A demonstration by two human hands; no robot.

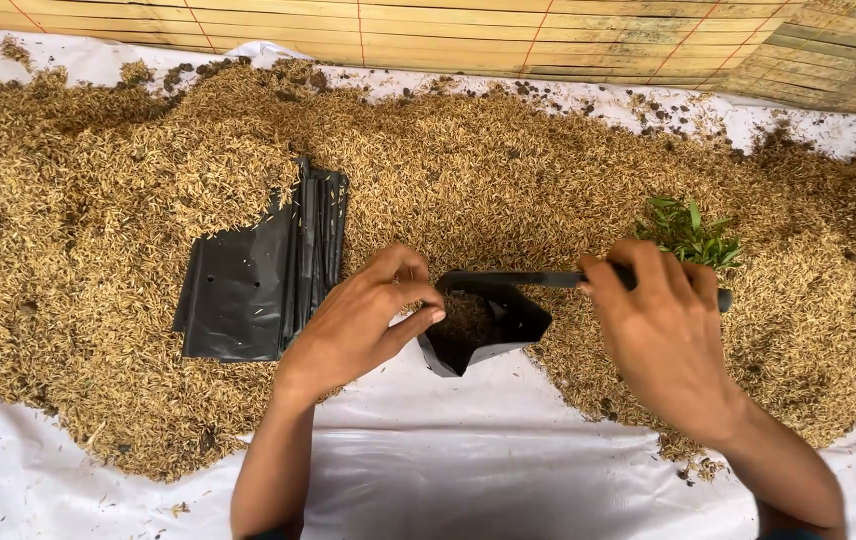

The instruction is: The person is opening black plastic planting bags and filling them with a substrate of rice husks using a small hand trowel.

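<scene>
A small black plastic bag (pixel 508 318) lies on its side at the near edge of a wide heap of brown rice husks (pixel 508 170), its mouth held open and husks showing inside. My left hand (pixel 368 315) pinches the bag's left rim with thumb and fingers. My right hand (pixel 653 335) grips the stretched upper rim on the right. A small bunch of green seedlings (pixel 690 235) lies on the husks just beyond my right hand.
A stack of flat black plastic bags (pixel 258 275) rests on the husks to the left. White sheeting (pixel 468 470) covers the ground under the heap and in front of me. A bamboo wall (pixel 468 35) runs along the far side.
</scene>
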